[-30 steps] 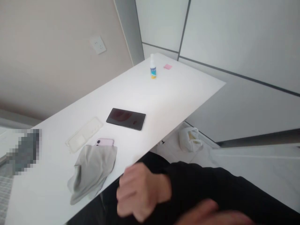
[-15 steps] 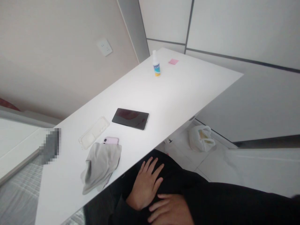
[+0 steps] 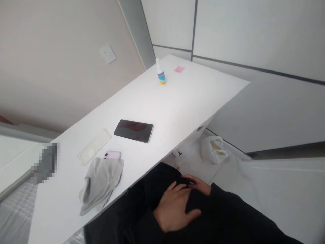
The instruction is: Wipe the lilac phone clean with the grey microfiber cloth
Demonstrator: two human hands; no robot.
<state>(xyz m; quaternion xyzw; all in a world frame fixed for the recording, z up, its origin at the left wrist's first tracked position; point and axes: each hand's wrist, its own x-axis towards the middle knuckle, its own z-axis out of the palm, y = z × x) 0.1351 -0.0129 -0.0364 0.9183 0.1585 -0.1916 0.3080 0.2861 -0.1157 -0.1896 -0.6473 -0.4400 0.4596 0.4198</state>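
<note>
My left hand [image 3: 175, 207] lies palm down on the dark trousers over my lap, thumb spread, holding nothing. Just beyond it my right hand [image 3: 199, 184] rests on the leg, fingers stretched out and partly covered by the left one. On the white table [image 3: 175, 101] a phone [image 3: 133, 130] lies with its dark screen up. Left of it is a clear phone case [image 3: 93, 147]. A grey cloth [image 3: 103, 183] sits crumpled near the front edge, partly covering a small pink phone-like item [image 3: 112, 155]. Neither hand touches anything on the table.
A white spray bottle [image 3: 160, 73] with a blue and yellow label stands towards the far end, beside a pink sticky note [image 3: 179, 69]. A white plastic bag [image 3: 213, 150] sits on the floor right of the table. A wall socket [image 3: 108, 54] is above the table.
My right hand has moved forward, from nearer my body to beyond the left hand. My left hand has shifted right and back. The view has turned slightly; the table things lie unmoved.
</note>
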